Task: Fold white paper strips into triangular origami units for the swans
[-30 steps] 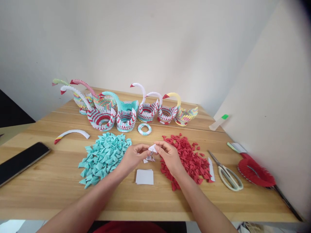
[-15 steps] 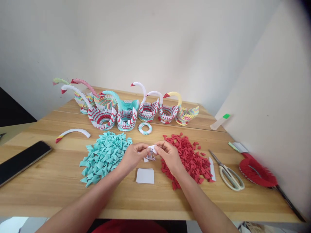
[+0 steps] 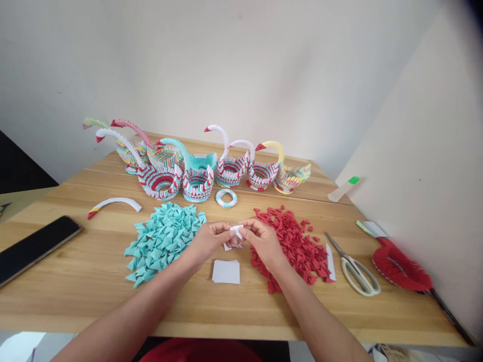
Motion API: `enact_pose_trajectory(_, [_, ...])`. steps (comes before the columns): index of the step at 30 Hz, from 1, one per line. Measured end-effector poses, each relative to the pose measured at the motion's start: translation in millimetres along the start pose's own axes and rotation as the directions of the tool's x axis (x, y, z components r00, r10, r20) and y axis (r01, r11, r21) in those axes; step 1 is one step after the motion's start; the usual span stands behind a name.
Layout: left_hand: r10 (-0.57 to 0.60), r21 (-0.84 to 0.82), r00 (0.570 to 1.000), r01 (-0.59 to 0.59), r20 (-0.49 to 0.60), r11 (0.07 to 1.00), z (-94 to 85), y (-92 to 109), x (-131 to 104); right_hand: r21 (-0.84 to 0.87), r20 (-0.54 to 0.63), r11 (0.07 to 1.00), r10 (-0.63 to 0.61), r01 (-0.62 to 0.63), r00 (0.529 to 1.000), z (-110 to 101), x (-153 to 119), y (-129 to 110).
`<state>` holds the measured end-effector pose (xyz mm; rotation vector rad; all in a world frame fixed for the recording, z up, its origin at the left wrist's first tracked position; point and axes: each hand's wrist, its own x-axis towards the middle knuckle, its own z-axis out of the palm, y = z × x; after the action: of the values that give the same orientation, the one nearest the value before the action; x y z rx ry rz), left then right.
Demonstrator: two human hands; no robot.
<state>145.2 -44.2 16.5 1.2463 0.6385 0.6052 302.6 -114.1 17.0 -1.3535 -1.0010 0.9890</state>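
Observation:
A small folded white paper (image 3: 237, 230) is pinched between the fingertips of both hands at the middle of the table. My left hand (image 3: 211, 241) grips its left side, close to the pile of turquoise folded pieces (image 3: 162, 241). On its right side my right hand (image 3: 263, 242) holds it, beside the heap of red folded pieces (image 3: 289, 246). Under the fingers lie some white folded pieces (image 3: 227, 247), partly hidden. Nearer me rests a stack of white paper slips (image 3: 225, 272).
Several paper swans (image 3: 160, 181) stand along the back, with a ring (image 3: 226, 198) before them. A phone (image 3: 37, 246) and a curved white neck (image 3: 116, 202) lie left. Scissors (image 3: 356, 269) and a red paper piece (image 3: 402, 269) lie right.
The fingers have shifted slightly around the white paper, and its visible shape has changed a little. Both hands stay in nearly the same place. The whole view has moved very slightly.

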Motion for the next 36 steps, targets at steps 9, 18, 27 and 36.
enact_pose_trajectory(9, [-0.010,-0.053,0.999,0.013,0.047,0.999,0.1,2.7,-1.1,-0.005,-0.015,1.000,-0.022,0.022,1.000,0.9,-1.0,-1.4])
enact_pose_trajectory(18, [-0.029,-0.106,0.999,0.027,-0.024,0.994,0.9,-3.3,2.1,-0.051,-0.016,0.997,-0.059,0.058,0.998,-1.3,-2.7,-1.0])
enact_pose_trajectory(27, [-0.014,-0.172,0.999,0.006,-0.045,0.985,-4.2,-5.6,4.6,-0.084,0.111,0.995,-0.038,0.047,0.993,-1.2,-2.3,-1.5])
enact_pose_trajectory(36, [-0.026,-0.064,1.000,0.026,-0.007,0.998,-0.4,-2.2,1.7,-0.273,0.063,0.945,-0.172,0.183,0.983,-8.3,-4.3,-9.1])
